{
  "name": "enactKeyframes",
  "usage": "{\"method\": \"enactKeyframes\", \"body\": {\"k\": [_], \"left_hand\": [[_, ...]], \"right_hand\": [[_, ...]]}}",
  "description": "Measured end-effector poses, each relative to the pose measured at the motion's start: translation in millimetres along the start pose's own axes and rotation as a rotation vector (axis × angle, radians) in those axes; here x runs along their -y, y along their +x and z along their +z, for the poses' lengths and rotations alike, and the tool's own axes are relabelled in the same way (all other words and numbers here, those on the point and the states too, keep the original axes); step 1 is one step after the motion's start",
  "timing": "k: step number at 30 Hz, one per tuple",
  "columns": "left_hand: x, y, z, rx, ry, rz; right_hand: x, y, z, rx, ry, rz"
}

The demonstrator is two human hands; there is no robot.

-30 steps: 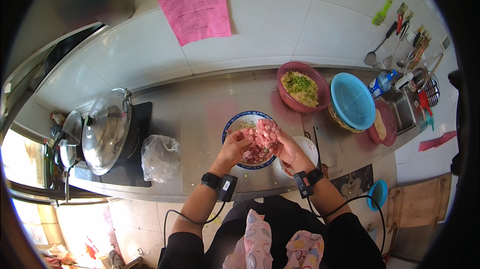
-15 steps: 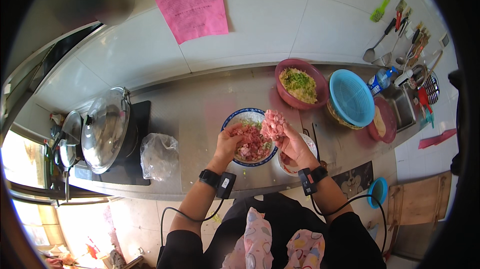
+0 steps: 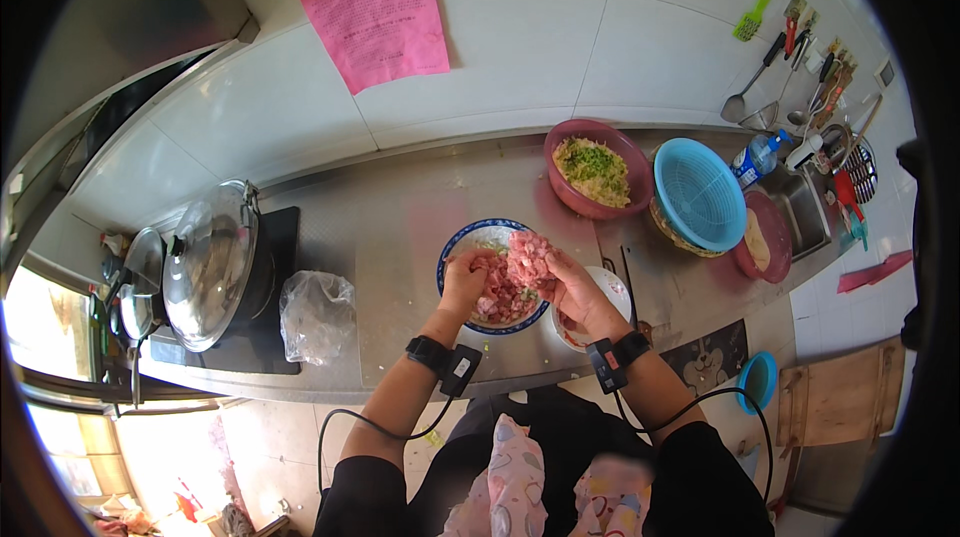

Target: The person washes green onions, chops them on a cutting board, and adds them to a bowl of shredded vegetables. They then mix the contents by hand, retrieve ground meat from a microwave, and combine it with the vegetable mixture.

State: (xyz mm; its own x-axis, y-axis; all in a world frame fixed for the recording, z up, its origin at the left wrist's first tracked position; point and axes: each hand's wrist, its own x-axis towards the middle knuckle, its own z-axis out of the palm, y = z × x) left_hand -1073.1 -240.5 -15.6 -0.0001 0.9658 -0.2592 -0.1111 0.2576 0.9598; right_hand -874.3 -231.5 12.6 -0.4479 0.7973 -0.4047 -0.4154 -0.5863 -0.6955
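A blue-and-white bowl (image 3: 447,249) stands in front of me with pink minced meat (image 3: 502,307) and some pale green bits in it. My right hand (image 3: 576,289) is closed on a clump of minced meat (image 3: 531,259), held over the bowl's right side. Over the left side is my left hand (image 3: 463,283), its fingers curled into the meat; the fingertips are partly hidden. Beside the bowl, partly under my right hand, sits a white dish (image 3: 612,289) with a little meat in it.
A red basin (image 3: 632,169) of shredded vegetables and a blue basket (image 3: 702,195) stand at the back right, near a sink (image 3: 812,222) and a dough-holding red bowl (image 3: 776,249). At left are a plastic bag (image 3: 317,317) and a lidded pot (image 3: 210,267) on the black cooktop.
My right hand, with its clump of meat, has shifted left and slightly down toward the left hand. The left fingers have curled in more tightly.
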Motion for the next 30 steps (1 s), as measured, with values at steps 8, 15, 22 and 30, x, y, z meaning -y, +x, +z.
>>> {"method": "enactKeyframes", "body": {"k": [8, 15, 22, 30], "left_hand": [[-10.3, -2.7, 5.7, -0.014, 0.648, 0.403], [-33.2, -16.0, 16.6, 0.189, 0.592, 0.561], [-22.4, -10.4, 14.7, 0.156, 0.409, 0.328], [-26.0, -8.2, 10.9, 0.135, 0.014, 0.036]], "right_hand": [[8.1, -1.2, 13.2, -0.117, -0.16, 0.034], [6.2, 5.8, 24.3, -0.161, -0.481, 0.002], [4.3, 14.7, 24.7, -0.147, -0.452, -0.034], [-6.3, 29.2, 21.8, -0.024, -0.541, -0.28]]}}
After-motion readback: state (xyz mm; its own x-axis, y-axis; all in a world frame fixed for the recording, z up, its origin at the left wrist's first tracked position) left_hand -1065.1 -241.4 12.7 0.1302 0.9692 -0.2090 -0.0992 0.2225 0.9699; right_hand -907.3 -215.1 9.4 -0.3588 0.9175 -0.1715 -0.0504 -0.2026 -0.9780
